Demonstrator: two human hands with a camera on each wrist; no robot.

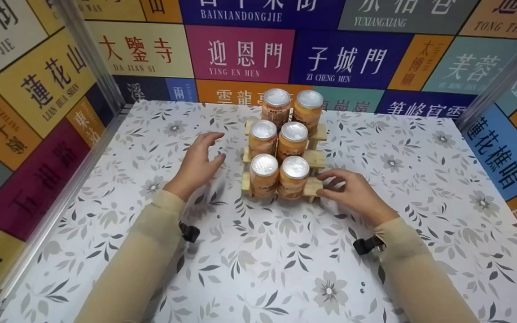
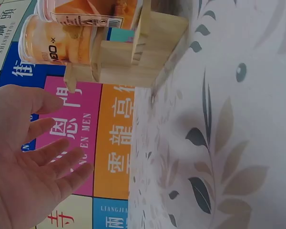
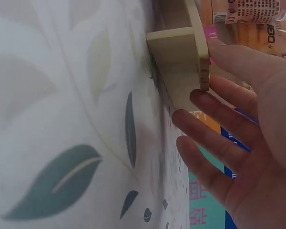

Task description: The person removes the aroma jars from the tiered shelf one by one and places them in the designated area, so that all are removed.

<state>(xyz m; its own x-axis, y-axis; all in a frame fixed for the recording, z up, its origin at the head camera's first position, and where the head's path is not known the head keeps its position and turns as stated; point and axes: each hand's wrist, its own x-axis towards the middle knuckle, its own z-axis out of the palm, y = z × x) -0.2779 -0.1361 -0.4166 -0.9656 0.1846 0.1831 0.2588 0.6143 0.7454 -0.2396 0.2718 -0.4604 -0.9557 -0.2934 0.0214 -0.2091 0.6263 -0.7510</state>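
- The wooden rack (image 1: 314, 158) stands on the counter (image 1: 249, 255), in front of the wall of signs (image 1: 240, 56). It climbs in three steps away from the person, which probably lets each row show above the one before.
- Six cans (image 1: 292, 185) stand upright on it, two to a step, silver lids up. Flat board under each likely keeps them steady.
- The pairs are not quite in line: the front and middle ones leave more bare wood at the right, the back pair more at the left.
- The left hand (image 1: 198, 165) is beside the rack's left side, apart from it, with its grip spread and holding nothing.
- The right hand (image 1: 356, 194) is at the right end of the front step, thumb and fingers apart about the board end. Its grip looks loosely spread; whether any fingertip presses the wood, I cannot tell.
- A hand low at the wood, rather than on a can, seems suited to steadying or shifting the rack without knocking the cans.
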